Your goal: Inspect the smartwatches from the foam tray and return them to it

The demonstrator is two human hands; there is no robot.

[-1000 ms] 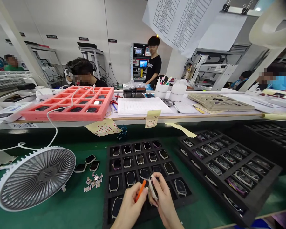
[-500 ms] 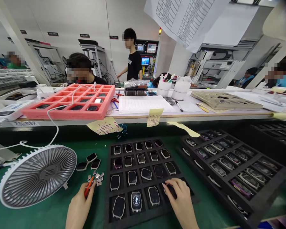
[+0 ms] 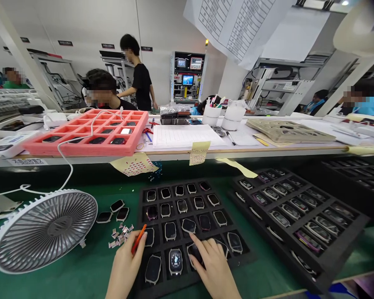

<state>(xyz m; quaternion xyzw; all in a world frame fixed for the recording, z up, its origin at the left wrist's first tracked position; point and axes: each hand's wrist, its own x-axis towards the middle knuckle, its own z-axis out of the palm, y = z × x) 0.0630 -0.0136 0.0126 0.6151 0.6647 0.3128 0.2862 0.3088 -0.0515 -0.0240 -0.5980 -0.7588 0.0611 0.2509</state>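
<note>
My left hand [image 3: 126, 255] is closed around a thin orange stick-like tool [image 3: 139, 238], its tip pointing up and right. It is at the left edge of a black foam tray [image 3: 162, 259] that holds rows of smartwatch bodies without straps. Over the tray's front row is my right hand [image 3: 213, 259], thumb and index finger apart around a dark-screened watch [image 3: 195, 252], which the fingers partly cover. Left of that, a watch with a lit dial [image 3: 175, 261] lies in its compartment. Small metallic pieces [image 3: 121, 236] are heaped beside my left hand.
Three loose watches [image 3: 116, 205] lie near a white round fan [image 3: 46, 230] on the green mat. Stacked black trays of watches [image 3: 286, 207] stand at the right. On the shelf are a pink foam tray [image 3: 127, 147] and paper sheets [image 3: 187, 135]. Co-workers [image 3: 140, 83] are beyond.
My right hand has moved left, from the front row's rightmost watch to the watch beside it. My left hand has come right to the tray edge with the orange tool. A person behind has moved left.
</note>
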